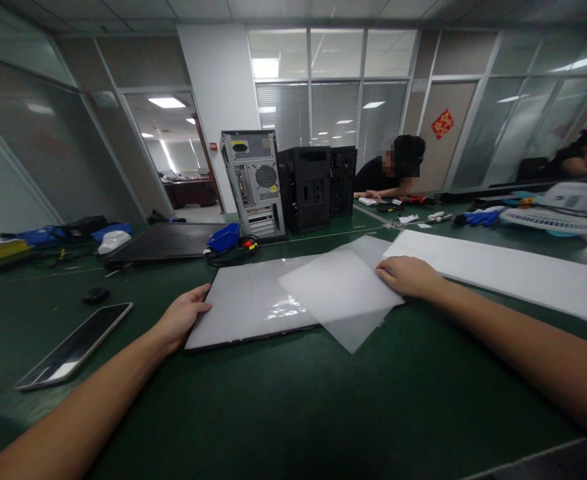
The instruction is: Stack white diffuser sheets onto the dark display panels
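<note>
A flat panel [246, 300] with a white face and thin dark frame lies in front of me, a shiny clear film over part of it. My left hand [186, 317] grips its left edge, the thumb on top. Across its right side rest translucent white sheets [341, 287], the front one turned at an angle and hanging past the panel's near edge. My right hand [408, 275] is closed in a pinch at the right corner of these sheets. Whether the panel's right edge is also in my right hand cannot be seen.
A phone [76, 347] and a small black round object [95, 295] lie on the green table to the left. A long white board [503, 273] is at right. Computer cases [253, 180] and a dark flat panel [168, 241] stand behind. A person [388, 170] leans on the far side.
</note>
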Demonstrator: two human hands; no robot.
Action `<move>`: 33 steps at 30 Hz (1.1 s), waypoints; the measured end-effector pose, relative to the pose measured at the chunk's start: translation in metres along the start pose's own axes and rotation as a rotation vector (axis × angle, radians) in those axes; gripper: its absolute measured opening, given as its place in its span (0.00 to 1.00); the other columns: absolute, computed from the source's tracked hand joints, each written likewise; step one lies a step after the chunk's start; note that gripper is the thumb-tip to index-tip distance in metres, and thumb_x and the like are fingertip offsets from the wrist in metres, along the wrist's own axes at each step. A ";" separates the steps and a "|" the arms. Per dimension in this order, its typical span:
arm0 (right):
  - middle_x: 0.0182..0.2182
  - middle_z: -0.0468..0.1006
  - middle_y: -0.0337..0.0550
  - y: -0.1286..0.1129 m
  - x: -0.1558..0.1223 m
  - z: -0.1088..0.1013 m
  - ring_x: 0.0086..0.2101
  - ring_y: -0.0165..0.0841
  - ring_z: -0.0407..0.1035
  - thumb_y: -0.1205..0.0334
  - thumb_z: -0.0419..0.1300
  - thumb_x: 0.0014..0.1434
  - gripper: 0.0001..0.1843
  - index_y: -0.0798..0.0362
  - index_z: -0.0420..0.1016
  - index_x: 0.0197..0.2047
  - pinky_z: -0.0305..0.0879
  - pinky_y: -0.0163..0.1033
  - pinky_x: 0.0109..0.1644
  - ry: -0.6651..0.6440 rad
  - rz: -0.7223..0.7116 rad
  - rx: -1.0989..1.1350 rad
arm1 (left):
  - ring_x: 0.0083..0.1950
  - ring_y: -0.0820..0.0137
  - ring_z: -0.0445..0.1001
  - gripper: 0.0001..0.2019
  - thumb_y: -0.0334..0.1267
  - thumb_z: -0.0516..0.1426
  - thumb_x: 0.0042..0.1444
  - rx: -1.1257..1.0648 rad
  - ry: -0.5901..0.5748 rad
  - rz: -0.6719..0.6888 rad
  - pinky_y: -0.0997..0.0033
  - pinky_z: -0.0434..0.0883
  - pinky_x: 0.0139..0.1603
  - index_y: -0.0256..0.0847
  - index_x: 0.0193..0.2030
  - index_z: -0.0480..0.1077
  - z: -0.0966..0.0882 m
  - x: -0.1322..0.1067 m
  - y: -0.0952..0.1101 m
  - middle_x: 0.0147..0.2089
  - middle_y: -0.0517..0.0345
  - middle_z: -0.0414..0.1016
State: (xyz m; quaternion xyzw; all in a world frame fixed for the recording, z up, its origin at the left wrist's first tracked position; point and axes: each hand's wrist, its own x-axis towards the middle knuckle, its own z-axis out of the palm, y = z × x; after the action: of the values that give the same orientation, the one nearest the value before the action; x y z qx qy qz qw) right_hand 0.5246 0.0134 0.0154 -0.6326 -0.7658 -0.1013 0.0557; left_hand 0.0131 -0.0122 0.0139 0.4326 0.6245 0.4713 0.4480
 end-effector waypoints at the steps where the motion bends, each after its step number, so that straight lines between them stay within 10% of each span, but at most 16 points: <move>1: 0.45 0.81 0.51 -0.007 -0.002 -0.001 0.45 0.47 0.74 0.46 0.47 0.66 0.25 0.49 0.81 0.49 0.67 0.48 0.45 0.001 0.003 -0.007 | 0.63 0.58 0.72 0.39 0.19 0.59 0.50 0.007 0.000 0.003 0.68 0.76 0.53 0.39 0.70 0.62 0.000 0.000 0.000 0.73 0.46 0.60; 9: 0.49 0.80 0.43 -0.043 -0.014 -0.023 0.41 0.37 0.76 0.48 0.46 0.69 0.24 0.48 0.76 0.56 0.69 0.43 0.48 0.168 -0.245 0.339 | 0.67 0.56 0.68 0.38 0.22 0.58 0.52 0.044 -0.005 -0.007 0.61 0.69 0.62 0.37 0.71 0.59 0.001 -0.001 0.002 0.74 0.46 0.57; 14: 0.49 0.80 0.47 -0.033 -0.011 -0.014 0.47 0.42 0.74 0.51 0.48 0.69 0.22 0.52 0.79 0.51 0.66 0.48 0.54 0.165 -0.309 0.164 | 0.70 0.59 0.63 0.34 0.22 0.59 0.51 0.043 0.014 0.023 0.64 0.62 0.67 0.37 0.67 0.66 0.000 -0.001 0.002 0.73 0.46 0.59; 33: 0.50 0.79 0.51 -0.058 -0.017 -0.005 0.51 0.44 0.71 0.45 0.50 0.68 0.25 0.52 0.79 0.52 0.63 0.49 0.57 0.108 -0.396 0.217 | 0.61 0.56 0.74 0.39 0.31 0.64 0.52 0.113 -0.003 -0.008 0.67 0.75 0.54 0.36 0.71 0.59 0.006 -0.012 0.011 0.72 0.40 0.61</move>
State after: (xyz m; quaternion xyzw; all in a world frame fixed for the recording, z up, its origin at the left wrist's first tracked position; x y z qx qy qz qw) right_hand 0.4704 -0.0141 0.0118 -0.4541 -0.8772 -0.0609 0.1434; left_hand 0.0226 -0.0206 0.0254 0.4552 0.6512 0.4330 0.4257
